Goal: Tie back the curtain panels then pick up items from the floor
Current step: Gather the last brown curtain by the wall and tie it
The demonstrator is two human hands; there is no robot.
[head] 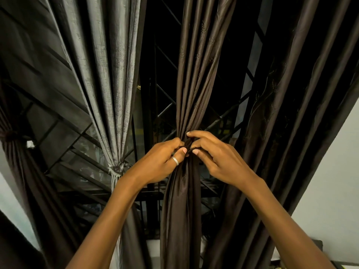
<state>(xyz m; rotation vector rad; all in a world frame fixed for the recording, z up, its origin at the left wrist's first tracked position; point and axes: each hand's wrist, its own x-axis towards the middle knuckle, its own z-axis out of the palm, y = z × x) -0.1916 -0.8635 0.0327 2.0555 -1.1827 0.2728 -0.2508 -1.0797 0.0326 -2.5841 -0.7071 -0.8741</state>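
window bars (pixel 164 110) behind, left hand (pixel 161 162) and right hand (pixel 217 160) pinch tie (pixel 185 148) around brown curtain (pixel 187 84).

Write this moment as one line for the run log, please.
step: tying middle brown panel | left hand: pinches dark tie | right hand: pinches dark tie | grey panel: already tied

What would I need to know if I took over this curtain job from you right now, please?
Hands: the left grip and right grip both pinch the dark tie around the gathered middle panel.
Done: the grey panel and the far-left panel are tied back.
Left: finish this tie. The right panel seems to hang loose. Then pick up the floor items, which are out of view.
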